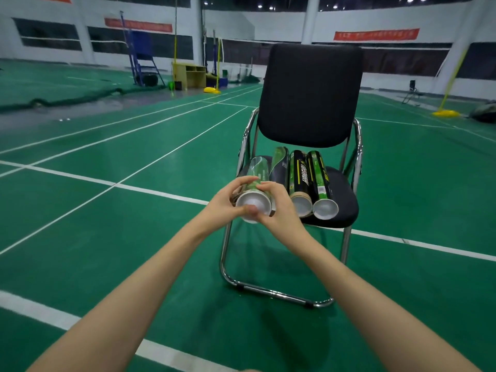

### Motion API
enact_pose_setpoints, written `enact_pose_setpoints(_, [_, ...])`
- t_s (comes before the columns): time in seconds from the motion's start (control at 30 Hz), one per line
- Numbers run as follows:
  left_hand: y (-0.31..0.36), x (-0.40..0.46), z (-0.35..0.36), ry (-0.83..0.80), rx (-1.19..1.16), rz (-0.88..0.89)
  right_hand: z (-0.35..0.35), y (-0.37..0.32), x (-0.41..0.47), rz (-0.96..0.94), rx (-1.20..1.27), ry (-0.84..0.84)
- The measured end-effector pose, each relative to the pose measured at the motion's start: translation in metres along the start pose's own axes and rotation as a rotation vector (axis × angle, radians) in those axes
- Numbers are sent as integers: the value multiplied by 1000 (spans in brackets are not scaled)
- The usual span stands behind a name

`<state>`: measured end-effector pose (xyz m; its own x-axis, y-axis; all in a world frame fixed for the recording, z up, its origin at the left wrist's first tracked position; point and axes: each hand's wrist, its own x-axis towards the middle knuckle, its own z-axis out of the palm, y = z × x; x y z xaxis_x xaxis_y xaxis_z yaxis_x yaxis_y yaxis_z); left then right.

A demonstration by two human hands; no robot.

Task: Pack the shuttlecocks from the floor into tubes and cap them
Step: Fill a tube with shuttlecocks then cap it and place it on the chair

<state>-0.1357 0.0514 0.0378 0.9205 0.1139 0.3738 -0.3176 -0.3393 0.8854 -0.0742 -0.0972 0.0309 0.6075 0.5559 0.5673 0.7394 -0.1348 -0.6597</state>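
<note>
Both bare hands met around the near end of a pale, green-printed cardboard shuttlecock tube (256, 181) that lay along the left side of a black padded chair (308, 95) with a chrome tubular frame. The left hand (228, 204) curled its fingers over the tube from the left, while the right hand (279, 208) wrapped it from the right, so both were grasping the tube, their thumbs pressed against the lower rim of its white plastic end cap (253, 204), which faced the camera. Whether that cap was fully seated could not be told. Just right of the held tube, a dark tube with a green wave pattern (280, 167) rested on the seat, mostly hidden behind the right hand. Beside it lay a black tube with yellow lettering (299, 178), its open brown cardboard mouth toward the viewer, and next to that a green and black tube (319, 181) showing a white rim at its near end. The chair stood on a green badminton court floor (134, 237) crossed by white lines.
</note>
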Motion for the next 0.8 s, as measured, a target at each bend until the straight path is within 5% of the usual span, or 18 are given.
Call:
enact_pose_setpoints(0.23, [-49, 40, -6, 85, 183, -31, -14, 31, 13, 177, 40, -143])
enact_pose_setpoints(0.8, [-104, 101, 5, 172, 425, -162, -41, 88, -10, 281, -51, -86])
